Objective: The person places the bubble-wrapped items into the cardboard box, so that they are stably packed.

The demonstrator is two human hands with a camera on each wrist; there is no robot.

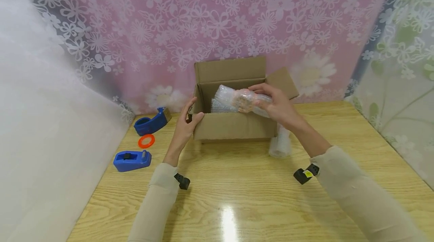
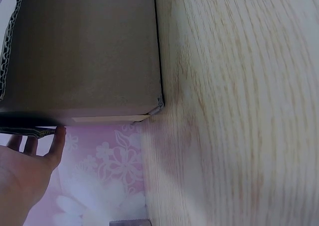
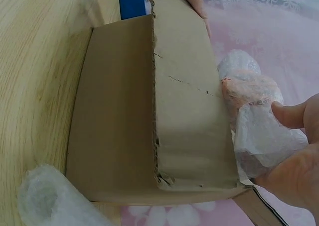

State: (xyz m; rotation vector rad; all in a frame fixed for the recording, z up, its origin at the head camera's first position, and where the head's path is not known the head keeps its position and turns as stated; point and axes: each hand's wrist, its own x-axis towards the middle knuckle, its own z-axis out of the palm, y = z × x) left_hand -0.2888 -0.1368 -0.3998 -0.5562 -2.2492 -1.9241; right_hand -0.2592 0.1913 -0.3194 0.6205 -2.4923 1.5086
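An open cardboard box (image 1: 234,126) stands on the wooden table near the back wall, its flaps spread. At its left side my left hand (image 1: 184,127) grips the cardboard edge, thumb on the front flap; in the left wrist view its fingers (image 2: 57,144) touch a side flap. My right hand (image 1: 279,108) holds a bubble-wrapped bundle (image 1: 242,100) tilted over the box opening. Something pinkish-orange shows through the bundle's wrap, but its kind is unclear. More bubble wrap (image 1: 218,106) is visible inside the box; the front wall hides the bottom.
A roll of bubble wrap (image 1: 280,145) is by the box's front right corner. To the left lie a blue tape gun (image 1: 149,126), an orange ring (image 1: 146,141) and a blue tape dispenser (image 1: 132,160). A flowered pink curtain (image 1: 217,27) hangs behind.
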